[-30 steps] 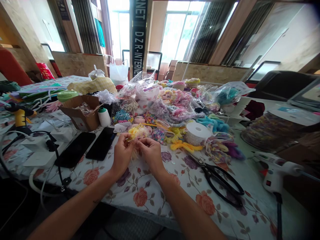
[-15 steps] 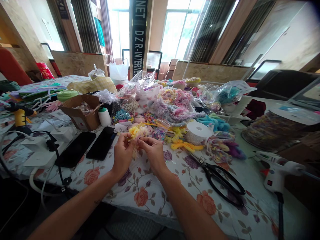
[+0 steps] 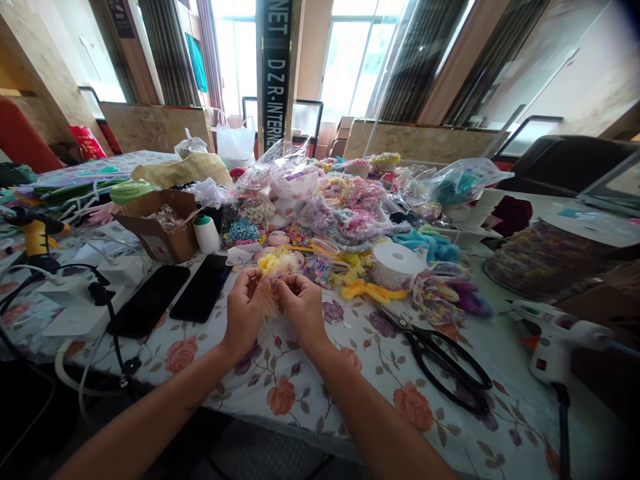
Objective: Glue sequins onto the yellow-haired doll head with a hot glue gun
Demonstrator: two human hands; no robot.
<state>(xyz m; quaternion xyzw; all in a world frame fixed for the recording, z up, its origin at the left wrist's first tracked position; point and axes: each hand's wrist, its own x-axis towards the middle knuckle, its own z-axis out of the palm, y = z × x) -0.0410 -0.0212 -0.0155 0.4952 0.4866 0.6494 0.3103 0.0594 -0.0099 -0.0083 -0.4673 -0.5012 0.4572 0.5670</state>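
Observation:
Between my two hands is a small fluffy piece of yellow and pale pink yarn (image 3: 277,264), raised over the flowered tablecloth (image 3: 305,360). My left hand (image 3: 246,303) pinches its left side with thumb and fingers. From the right, my right hand (image 3: 300,303) pinches the same piece, fingertips close to those of my left hand. Pale strands hang down between the hands. Round doll faces (image 3: 278,239) lie just behind it, partly covered. A yellow fuzzy strip (image 3: 375,293) and a white spool (image 3: 399,260) lie to the right of my hands.
Black scissors (image 3: 445,363) and a white glue gun (image 3: 555,333) lie at the right. Two black phones (image 3: 150,300), a power strip (image 3: 80,307), an open cardboard box (image 3: 165,230) and a yellow glue gun (image 3: 37,237) are at the left. Bagged yarn (image 3: 345,200) is heaped behind.
The view has shifted very slightly. Both hands keep their pinch on the yarn piece, and the fingers of my right hand have moved a little.

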